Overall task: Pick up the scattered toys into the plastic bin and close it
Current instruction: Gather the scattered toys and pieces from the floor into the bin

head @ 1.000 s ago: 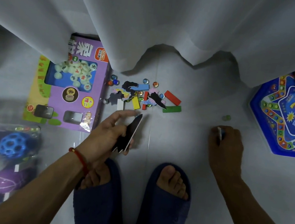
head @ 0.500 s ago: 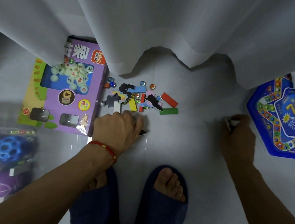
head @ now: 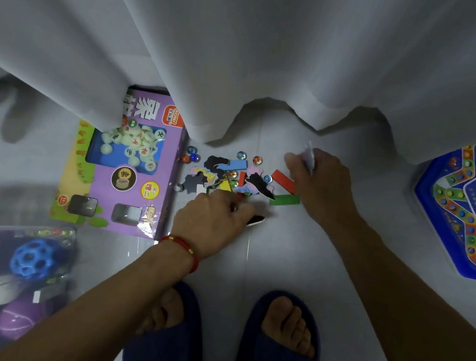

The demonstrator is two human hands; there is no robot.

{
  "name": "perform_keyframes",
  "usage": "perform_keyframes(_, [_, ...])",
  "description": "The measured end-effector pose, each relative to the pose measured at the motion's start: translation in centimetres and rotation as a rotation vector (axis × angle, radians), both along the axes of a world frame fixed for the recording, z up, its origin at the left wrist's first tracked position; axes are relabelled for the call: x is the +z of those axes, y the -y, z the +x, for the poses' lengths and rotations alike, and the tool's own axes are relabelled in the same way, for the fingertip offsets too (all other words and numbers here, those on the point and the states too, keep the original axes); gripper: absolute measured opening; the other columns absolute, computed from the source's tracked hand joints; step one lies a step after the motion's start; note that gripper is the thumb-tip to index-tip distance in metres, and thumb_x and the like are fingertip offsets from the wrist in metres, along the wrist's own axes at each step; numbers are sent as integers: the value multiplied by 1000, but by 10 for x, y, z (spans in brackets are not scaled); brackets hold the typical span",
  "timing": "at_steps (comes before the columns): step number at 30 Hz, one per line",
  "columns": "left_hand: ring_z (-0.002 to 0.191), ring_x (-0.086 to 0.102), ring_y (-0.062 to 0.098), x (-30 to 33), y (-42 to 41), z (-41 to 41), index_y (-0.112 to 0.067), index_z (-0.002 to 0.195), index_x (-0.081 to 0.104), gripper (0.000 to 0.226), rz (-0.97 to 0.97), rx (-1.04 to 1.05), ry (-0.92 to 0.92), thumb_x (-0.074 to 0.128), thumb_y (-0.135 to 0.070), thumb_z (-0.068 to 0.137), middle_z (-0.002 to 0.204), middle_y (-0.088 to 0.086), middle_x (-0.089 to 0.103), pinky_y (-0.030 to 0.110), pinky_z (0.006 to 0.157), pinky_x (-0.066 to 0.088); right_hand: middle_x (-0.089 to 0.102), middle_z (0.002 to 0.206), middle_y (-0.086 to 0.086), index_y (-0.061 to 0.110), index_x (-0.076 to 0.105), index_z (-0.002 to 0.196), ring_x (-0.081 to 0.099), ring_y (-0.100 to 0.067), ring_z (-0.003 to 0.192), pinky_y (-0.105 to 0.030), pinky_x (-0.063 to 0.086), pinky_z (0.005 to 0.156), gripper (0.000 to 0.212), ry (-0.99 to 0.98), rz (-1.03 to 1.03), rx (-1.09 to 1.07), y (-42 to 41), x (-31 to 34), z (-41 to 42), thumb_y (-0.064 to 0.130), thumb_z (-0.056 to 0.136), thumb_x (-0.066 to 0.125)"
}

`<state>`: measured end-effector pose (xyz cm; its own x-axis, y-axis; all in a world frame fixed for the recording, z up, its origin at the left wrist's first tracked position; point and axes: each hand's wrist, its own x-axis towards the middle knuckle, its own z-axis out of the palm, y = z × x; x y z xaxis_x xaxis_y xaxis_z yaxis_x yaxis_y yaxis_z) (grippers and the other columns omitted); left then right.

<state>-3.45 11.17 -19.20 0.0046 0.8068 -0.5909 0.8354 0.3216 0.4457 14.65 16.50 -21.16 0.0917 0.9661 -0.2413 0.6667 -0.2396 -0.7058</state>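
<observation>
L hand (head: 213,222) curls knuckles-up over a dark flat piece (head: 255,221) at near edge of the toy pile (head: 232,176) on the floor. R hand (head: 320,184) pinches a pale flat piece (head: 308,156) beside the red block (head: 282,180). Clear plastic bin (head: 9,272) sits far left w/ toys inside.

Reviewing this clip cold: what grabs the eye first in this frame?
The pile of small toys on the floor just below the curtain, with both hands at it: the left hand closed on a dark flat piece, the right hand holding a pale piece. A purple game box lies to the left, a blue game board at the right edge.
</observation>
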Motion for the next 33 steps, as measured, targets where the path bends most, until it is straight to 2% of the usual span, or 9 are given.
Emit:
perform_keyframes(2, [43, 46, 14, 11, -5, -4, -15, 69, 61, 48, -182, 364, 423, 46, -57, 87, 54, 1, 51, 22, 45, 38, 58, 73, -1, 11, 57, 84, 59, -15, 64, -14, 41, 53, 21, 54, 64, 182, -30, 3, -30, 25, 99, 55])
perform_keyframes(4, [35, 32, 11, 15, -9, -13, -15, 70, 57, 41, -258, 586, 574, 46, -47, 93, 45, -3, 39, 20, 42, 27, 53, 84, -5, 12, 52, 90, 59, -23, 80, -25, 36, 63, 7, 164, 75, 359, -58, -1, -52, 11, 98, 53])
perform_keyframes(9, [39, 22, 15, 13, -12, -43, -12, 71, 55, 46, -237, 742, 828, 30, -40, 98, 46, 1, 26, 21, 43, 18, 57, 112, -22, 8, 40, 134, 59, -37, 91, -43, 47, 72, 35, 355, 108, 528, -93, -11, -83, 9, 100, 33])
perform_keyframes(14, [46, 22, 18, 14, -4, -58, -13, 71, 55, 41, -295, 837, 1161, 32, -41, 90, 53, 4, 29, 29, 45, 11, 60, 118, -24, 2, 46, 129, 61, -39, 103, -44, 50, 84, 38, 583, 64, 678, -98, -19, -105, -9, 93, 42])
perform_keyframes(18, [45, 25, 21, 21, 16, -60, -10, 71, 50, 42, -262, 852, 1242, 33, -43, 89, 59, 8, 35, 31, 46, 10, 65, 109, -23, 1, 58, 118, 64, -39, 99, -40, 52, 83, 24, 447, -49, 487, -86, -7, -100, 5, 96, 50])
perform_keyframes(21, [40, 30, 20, 34, 41, -58, -9, 75, 54, 53, -277, 955, 1294, 29, -50, 97, 62, 9, 39, 28, 44, 10, 64, 94, -20, -2, 61, 104, 63, -28, 73, -30, 48, 59, 26, -88, -327, 206, -53, 24, -79, 22, 100, 52])
perform_keyframes(24, [34, 36, 18, 63, 69, -59, -9, 75, 60, 49, -275, 1030, 1327, 42, -52, 90, 63, 8, 46, 25, 43, 10, 54, 77, -19, 0, 55, 96, 48, -13, 45, -20, 30, 36, 15, -641, -730, 90, -21, 81, -55, 15, 100, 52])
perform_keyframes(29, [43, 40, 15, 152, 119, -95, -13, 78, 64, 31, -173, 1075, 1388, 53, -42, 80, 68, 5, 47, 22, 42, 15, 58, 55, -6, 5, 67, 63, 47, -11, 37, -21, 33, 38, 44, -448, -877, 449, 8, 208, -90, 21, 99, 46])
perform_keyframes(33, [52, 38, 15, 208, 173, -159, -10, 95, 56, 20, 8, 1239, 1304, 44, -26, 92, 70, 7, 45, 22, 43, 27, 63, 79, -14, 4, 62, 94, 52, -20, 58, -21, 36, 36, 20, -277, -765, 742, 44, 291, -192, 22, 93, 54])
